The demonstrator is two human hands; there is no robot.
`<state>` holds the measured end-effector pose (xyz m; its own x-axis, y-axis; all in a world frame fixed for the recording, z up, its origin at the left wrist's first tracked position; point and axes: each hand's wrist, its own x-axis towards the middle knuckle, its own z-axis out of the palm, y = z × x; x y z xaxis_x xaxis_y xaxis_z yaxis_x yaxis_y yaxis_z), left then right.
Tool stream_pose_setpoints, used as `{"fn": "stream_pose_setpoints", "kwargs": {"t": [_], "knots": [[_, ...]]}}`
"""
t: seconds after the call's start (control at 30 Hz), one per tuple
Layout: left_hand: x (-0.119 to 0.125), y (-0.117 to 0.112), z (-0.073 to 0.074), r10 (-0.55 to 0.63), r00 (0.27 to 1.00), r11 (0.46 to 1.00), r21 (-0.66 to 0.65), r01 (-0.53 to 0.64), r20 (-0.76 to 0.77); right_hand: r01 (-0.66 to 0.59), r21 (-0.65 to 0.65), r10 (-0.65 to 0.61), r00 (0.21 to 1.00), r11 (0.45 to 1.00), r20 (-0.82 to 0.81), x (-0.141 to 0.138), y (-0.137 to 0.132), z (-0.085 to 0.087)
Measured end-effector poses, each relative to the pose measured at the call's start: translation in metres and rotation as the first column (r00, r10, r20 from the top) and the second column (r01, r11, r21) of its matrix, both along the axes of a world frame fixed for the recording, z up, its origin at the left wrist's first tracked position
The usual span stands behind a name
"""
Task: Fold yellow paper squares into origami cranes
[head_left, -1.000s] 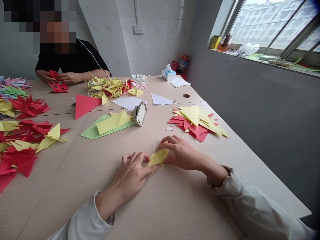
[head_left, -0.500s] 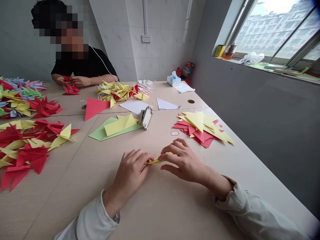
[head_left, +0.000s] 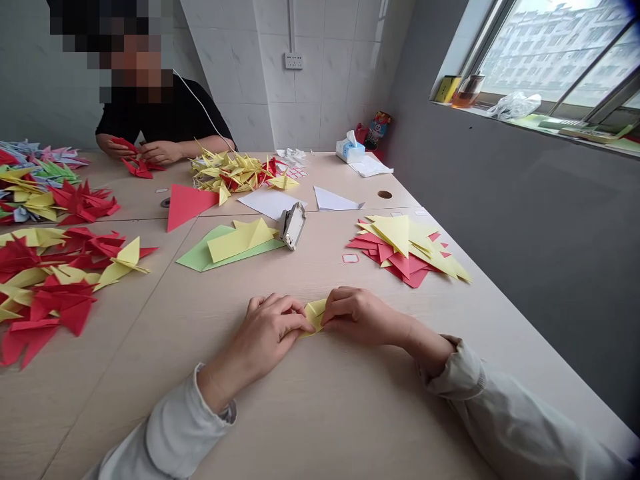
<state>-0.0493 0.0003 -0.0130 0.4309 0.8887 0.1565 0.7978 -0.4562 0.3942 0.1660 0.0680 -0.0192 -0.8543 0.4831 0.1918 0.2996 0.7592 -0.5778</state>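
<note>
A small folded yellow paper piece (head_left: 316, 313) lies on the light wooden table (head_left: 320, 413) between my two hands. My left hand (head_left: 273, 330) pinches its left end with fingers curled. My right hand (head_left: 357, 315) presses down on its right end, fingers closed over it. Most of the paper is hidden under my fingers.
Red and yellow paper triangles (head_left: 407, 250) are stacked to the right. Green and yellow sheets (head_left: 227, 245) and a metal hole punch (head_left: 293, 225) lie ahead. Folded red and yellow shapes (head_left: 55, 280) cover the left. A person in black (head_left: 160, 123) folds red paper across the table.
My hands drew closer together over the yellow piece, and it now lies flatter and more covered. The view shifted slightly.
</note>
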Motion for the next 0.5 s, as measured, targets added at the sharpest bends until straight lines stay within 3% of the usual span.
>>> {"fn": "stream_pose_setpoints", "kwargs": {"t": [0.13, 0.37, 0.5], "knots": [[0.000, 0.002, -0.002, -0.008, 1.000, 1.000, -0.014, 0.008, 0.005, 0.106, -0.082, -0.101, 0.993, 0.991, 0.069, -0.007, 0.001, 0.003], [0.002, 0.001, 0.001, -0.009, 1.000, 1.000, -0.020, 0.009, -0.010, 0.265, -0.056, -0.256, 0.958, 0.963, 0.129, -0.018, -0.007, 0.005], [0.004, 0.000, 0.002, -0.013, 1.000, 1.000, -0.012, 0.012, -0.027, 0.288, -0.047, -0.280, 0.951, 0.957, 0.129, -0.023, -0.010, 0.004]]}}
